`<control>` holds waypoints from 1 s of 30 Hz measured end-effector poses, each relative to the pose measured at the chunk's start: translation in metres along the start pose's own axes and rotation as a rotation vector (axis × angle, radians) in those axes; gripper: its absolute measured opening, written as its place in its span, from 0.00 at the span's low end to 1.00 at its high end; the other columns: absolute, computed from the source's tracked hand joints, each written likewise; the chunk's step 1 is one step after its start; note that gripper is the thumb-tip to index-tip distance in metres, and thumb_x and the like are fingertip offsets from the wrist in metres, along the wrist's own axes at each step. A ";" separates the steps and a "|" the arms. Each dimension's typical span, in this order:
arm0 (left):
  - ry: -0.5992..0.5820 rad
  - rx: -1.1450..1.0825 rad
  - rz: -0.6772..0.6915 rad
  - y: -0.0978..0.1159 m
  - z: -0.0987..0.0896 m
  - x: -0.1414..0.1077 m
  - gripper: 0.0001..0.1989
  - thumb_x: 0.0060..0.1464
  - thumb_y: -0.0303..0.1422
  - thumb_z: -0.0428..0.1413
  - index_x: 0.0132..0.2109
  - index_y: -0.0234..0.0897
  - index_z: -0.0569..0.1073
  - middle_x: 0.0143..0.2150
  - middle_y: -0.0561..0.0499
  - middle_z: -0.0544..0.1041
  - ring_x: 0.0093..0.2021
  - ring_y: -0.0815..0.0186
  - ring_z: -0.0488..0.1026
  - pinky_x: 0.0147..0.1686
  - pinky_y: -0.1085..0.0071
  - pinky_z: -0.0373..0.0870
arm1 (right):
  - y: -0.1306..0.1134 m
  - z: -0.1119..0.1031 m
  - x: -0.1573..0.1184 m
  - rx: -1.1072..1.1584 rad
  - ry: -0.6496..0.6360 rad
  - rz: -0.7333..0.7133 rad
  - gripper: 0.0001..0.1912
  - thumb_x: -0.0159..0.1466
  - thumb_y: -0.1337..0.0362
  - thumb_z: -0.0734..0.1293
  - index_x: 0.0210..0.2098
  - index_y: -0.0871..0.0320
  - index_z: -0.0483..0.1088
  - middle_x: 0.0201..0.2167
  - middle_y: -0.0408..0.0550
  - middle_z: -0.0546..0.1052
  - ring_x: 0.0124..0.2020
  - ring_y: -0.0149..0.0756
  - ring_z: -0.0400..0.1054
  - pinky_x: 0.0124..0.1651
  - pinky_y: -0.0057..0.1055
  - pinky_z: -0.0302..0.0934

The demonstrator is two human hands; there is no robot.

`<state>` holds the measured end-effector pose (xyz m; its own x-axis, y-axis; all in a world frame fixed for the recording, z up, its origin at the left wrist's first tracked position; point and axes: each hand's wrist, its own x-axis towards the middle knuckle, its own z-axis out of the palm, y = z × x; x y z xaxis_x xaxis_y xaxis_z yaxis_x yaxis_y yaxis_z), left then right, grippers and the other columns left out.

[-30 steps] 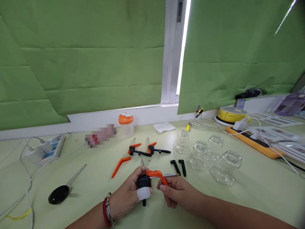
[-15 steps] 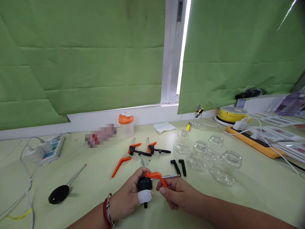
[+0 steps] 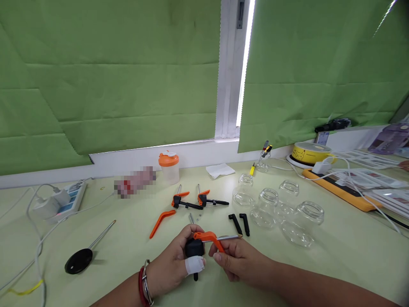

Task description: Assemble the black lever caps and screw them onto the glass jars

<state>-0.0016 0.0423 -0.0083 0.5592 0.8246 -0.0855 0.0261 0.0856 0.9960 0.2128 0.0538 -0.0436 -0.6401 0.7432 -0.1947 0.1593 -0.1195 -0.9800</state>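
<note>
Here my left hand (image 3: 172, 266) grips the black body of a small orange-and-black bar clamp (image 3: 201, 243) just above the pale green table (image 3: 335, 256), while my right hand (image 3: 238, 260) pinches its orange trigger

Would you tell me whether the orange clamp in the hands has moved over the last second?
Barely: the orange clamp has edged left, away from the glass jars.

Head camera looks forward and down, close over the table (image 3: 335, 256).
</note>
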 end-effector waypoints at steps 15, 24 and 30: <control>0.028 0.041 0.007 -0.007 -0.001 -0.002 0.32 0.48 0.41 0.61 0.57 0.45 0.57 0.35 0.55 0.61 0.32 0.70 0.58 0.33 0.71 0.60 | 0.000 0.000 0.000 0.016 -0.016 0.000 0.20 0.60 0.46 0.63 0.38 0.58 0.67 0.16 0.36 0.60 0.19 0.25 0.55 0.25 0.23 0.53; 0.027 0.053 0.043 -0.012 -0.004 -0.001 0.30 0.48 0.41 0.61 0.57 0.45 0.61 0.40 0.52 0.64 0.36 0.68 0.60 0.37 0.70 0.61 | 0.001 0.000 0.000 0.006 -0.019 -0.003 0.20 0.61 0.46 0.63 0.39 0.58 0.67 0.17 0.36 0.61 0.19 0.26 0.55 0.25 0.23 0.53; 0.043 0.078 0.043 -0.009 -0.002 -0.001 0.28 0.47 0.41 0.61 0.55 0.44 0.64 0.44 0.49 0.65 0.40 0.64 0.61 0.40 0.67 0.61 | -0.001 0.000 -0.001 -0.004 -0.021 -0.003 0.20 0.62 0.47 0.62 0.39 0.58 0.67 0.17 0.36 0.61 0.20 0.25 0.56 0.25 0.23 0.53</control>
<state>-0.0043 0.0422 -0.0169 0.5256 0.8497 -0.0419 0.0683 0.0070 0.9976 0.2135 0.0530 -0.0429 -0.6565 0.7292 -0.1930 0.1607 -0.1148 -0.9803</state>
